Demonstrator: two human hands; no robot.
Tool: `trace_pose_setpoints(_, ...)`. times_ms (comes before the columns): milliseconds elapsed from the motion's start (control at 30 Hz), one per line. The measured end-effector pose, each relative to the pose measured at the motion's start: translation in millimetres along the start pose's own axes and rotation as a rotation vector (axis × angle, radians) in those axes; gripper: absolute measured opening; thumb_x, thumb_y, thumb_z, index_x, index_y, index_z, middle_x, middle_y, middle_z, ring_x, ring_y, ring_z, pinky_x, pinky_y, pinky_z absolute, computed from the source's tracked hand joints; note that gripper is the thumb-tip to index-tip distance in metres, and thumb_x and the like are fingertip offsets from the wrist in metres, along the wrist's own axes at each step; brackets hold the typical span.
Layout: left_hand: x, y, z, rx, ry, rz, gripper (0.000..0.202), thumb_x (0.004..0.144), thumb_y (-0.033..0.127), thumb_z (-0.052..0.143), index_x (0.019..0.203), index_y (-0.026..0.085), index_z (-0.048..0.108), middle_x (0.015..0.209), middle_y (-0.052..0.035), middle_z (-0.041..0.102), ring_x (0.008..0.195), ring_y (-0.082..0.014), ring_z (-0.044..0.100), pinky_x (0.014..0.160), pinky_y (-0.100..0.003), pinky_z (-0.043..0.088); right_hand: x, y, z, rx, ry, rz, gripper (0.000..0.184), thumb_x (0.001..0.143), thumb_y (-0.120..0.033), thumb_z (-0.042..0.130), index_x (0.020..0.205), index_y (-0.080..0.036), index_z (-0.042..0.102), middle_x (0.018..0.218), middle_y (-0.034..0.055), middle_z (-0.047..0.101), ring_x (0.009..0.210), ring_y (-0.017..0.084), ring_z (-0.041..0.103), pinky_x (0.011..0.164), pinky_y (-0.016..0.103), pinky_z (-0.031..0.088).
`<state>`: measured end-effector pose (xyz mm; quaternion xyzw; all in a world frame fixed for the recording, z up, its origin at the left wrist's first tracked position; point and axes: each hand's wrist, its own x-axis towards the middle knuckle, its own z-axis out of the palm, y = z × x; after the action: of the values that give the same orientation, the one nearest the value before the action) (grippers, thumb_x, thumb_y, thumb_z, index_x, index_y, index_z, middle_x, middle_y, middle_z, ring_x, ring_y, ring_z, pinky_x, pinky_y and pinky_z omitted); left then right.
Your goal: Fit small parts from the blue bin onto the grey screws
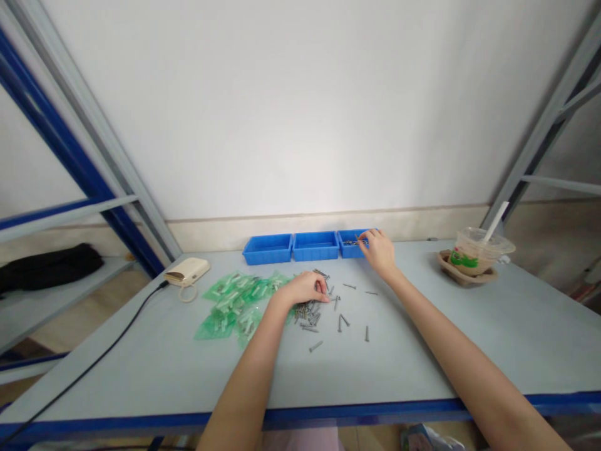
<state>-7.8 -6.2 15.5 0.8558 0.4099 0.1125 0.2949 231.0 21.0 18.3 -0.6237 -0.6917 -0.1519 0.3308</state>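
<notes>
Loose grey screws [307, 311] lie in a pile on the table, with several strays to the right and front. Over this pile is my left hand [305, 288], its fingers curled in; a screw lies by the fingertips, and whatever they hold is hidden. My right hand [379, 252] is at the right blue bin [350, 252], thumb and fingers pinched on what looks like a screw [357, 237] above the rim. More screws are inside that bin. Green plastic bags [239, 297] with small parts in them lie left of the pile, partly behind my left forearm.
Two more blue bins, the left bin [267, 256] and the middle bin [315, 253], adjoin the right one near the wall. A cream-coloured device [190, 269] with a black cable [107, 351] is at left. A drink cup [474, 250] with a straw stands at right in a cardboard holder [462, 275].
</notes>
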Motion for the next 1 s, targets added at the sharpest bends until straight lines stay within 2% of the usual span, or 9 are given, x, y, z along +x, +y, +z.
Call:
trace_pose_setpoints(133, -0.4, -0.2, 1.3, -0.007, -0.032, -0.013, 0.013, 0.063, 0.026, 0.066, 0.072, 0.016, 0.066, 0.069, -0.0011, 0.063, 0.064, -0.0133, 0.057, 0.057, -0.021, 0.039, -6.3, 6.2, 11.1, -0.054, -0.029, 0.031, 0.024, 0.087, -0.027, 0.042, 0.097, -0.02, 0.063, 0.105, 0.0098, 0.058, 0.097, 0.025, 0.046, 0.076, 0.035, 0.033)
trace_pose_setpoints(233, -0.5, 2.2, 1.1, -0.039, -0.038, -0.028, 0.009, 0.063, 0.023, 0.064, 0.068, 0.015, 0.066, 0.064, -0.0008, 0.062, 0.061, -0.013, 0.056, 0.056, -0.021, 0.039, -13.7, 4.6, 2.8, -0.006, -0.034, -0.002, 0.025, 0.089, -0.027, 0.04, 0.096, -0.023, 0.064, 0.106, 0.008, 0.058, 0.098, 0.024, 0.046, 0.077, 0.035, 0.032)
trace_pose_setpoints(333, -0.9, 6.6, -1.9, -0.14, -0.002, -0.009, 0.015, 0.063, 0.027, 0.067, 0.068, 0.014, 0.064, 0.061, -0.0004, 0.059, 0.06, -0.0127, 0.054, 0.056, -0.022, 0.038, -17.8, -6.0, -9.2, 0.09, -0.096, -0.041, 0.024, 0.088, -0.026, 0.041, 0.093, -0.024, 0.065, 0.104, 0.0059, 0.06, 0.097, 0.023, 0.047, 0.078, 0.034, 0.032)
trace_pose_setpoints(467, 1.1, 13.2, -6.3, -0.351, 0.158, 0.087, 0.021, 0.066, 0.032, 0.066, 0.074, 0.014, 0.06, 0.065, -0.0002, 0.058, 0.063, -0.0116, 0.054, 0.059, -0.022, 0.041, -22.3, -30.4, -14.9, 0.368, -0.273, -0.14, 0.023, 0.087, -0.03, 0.045, 0.093, -0.021, 0.064, 0.101, 0.005, 0.064, 0.092, 0.019, 0.054, 0.08, 0.03, 0.036)
trace_pose_setpoints(567, 6.8, 15.7, -4.3, -0.537, 0.353, 0.158, 0.024, 0.069, 0.035, 0.065, 0.075, 0.014, 0.055, 0.069, -0.0003, 0.059, 0.064, -0.0113, 0.056, 0.06, -0.022, 0.043, -28.1, -48.2, -14.6, 0.627, -0.462, -0.19, 0.029, 0.088, -0.038, 0.044, 0.099, -0.019, 0.063, 0.096, 0.0039, 0.067, 0.083, 0.016, 0.058, 0.073, 0.026, 0.04)
trace_pose_setpoints(633, 12.0, 15.2, -0.3, -0.624, 0.47, 0.184, 0.026, 0.069, 0.037, 0.065, 0.074, 0.015, 0.053, 0.07, -0.0006, 0.059, 0.065, -0.0116, 0.057, 0.061, -0.023, 0.044, -32.1, -56.6, -15.0, 0.67, -0.513, -0.173, 0.033, 0.087, -0.043, 0.044, 0.099, -0.019, 0.064, 0.09, 0.0031, 0.069, 0.078, 0.015, 0.06, 0.068, 0.024, 0.041)
trace_pose_setpoints(800, 21.3, 11.0, 8.8, -0.698, 0.576, 0.183, 0.031, 0.067, 0.041, 0.066, 0.068, 0.015, 0.05, 0.068, -0.001, 0.061, 0.064, -0.0121, 0.058, 0.062, -0.023, 0.045, -38.3, -62.4, -19.4, 0.419, -0.354, -0.134, 0.027, 0.086, -0.042, 0.048, 0.095, -0.024, 0.066, 0.087, 0.0008, 0.07, 0.071, 0.015, 0.062, 0.061, 0.023, 0.037)
trace_pose_setpoints(900, 20.9, 10.6, 9.4, -0.63, 0.639, 0.167, 0.031, 0.068, 0.04, 0.066, 0.066, 0.015, 0.049, 0.064, 0.0004, 0.06, 0.061, -0.0113, 0.057, 0.06, -0.022, 0.043, -39.7, -60.4, -21.5, 0.285, -0.3, -0.199, 0.024, 0.088, -0.037, 0.046, 0.096, -0.026, 0.066, 0.087, 0.0003, 0.07, 0.075, 0.016, 0.063, 0.059, 0.023, 0.036)
trace_pose_setpoints(1000, 17.0, 11.8, 8.0, -0.509, 0.621, 0.148, 0.029, 0.073, 0.041, 0.061, 0.064, 0.015, 0.05, 0.061, 0.0006, 0.061, 0.058, -0.0109, 0.055, 0.058, -0.021, 0.041, -38.6, -57.7, -22.5, 0.222, -0.294, -0.236, 0.025, 0.09, -0.035, 0.044, 0.094, -0.027, 0.067, 0.089, 0.0003, 0.07, 0.078, 0.017, 0.063, 0.059, 0.023, 0.036)
